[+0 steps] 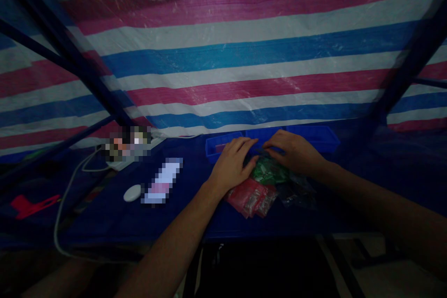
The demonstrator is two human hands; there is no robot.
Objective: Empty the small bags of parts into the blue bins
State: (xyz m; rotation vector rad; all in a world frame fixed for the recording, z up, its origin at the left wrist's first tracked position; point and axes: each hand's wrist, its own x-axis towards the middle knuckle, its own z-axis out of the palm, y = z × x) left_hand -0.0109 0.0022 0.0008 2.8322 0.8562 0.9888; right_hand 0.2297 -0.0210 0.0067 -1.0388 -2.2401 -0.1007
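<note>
My left hand (232,165) lies over the left side of a pile of small plastic bags, palm down, with its fingers stretched and the thumb apart. Under and below it is a red plastic bag (251,198) with small metallic-looking contents. A green plastic bag (270,171) lies between my hands. My right hand (296,151) is bent over the far side of the pile, its thumb and fingers drawn together near a dark bit of plastic; what they hold is too dim to name. Darker see-through bags (298,194) lie below the right hand.
Blue plastic trays (314,136) line the table's back edge. On the left of the blue table (115,214) are a phone (163,180), a round white case (132,193) and a white power strip (129,156) with cables. A red object (33,205) sits farther left. Striped sheeting (244,56) hangs behind.
</note>
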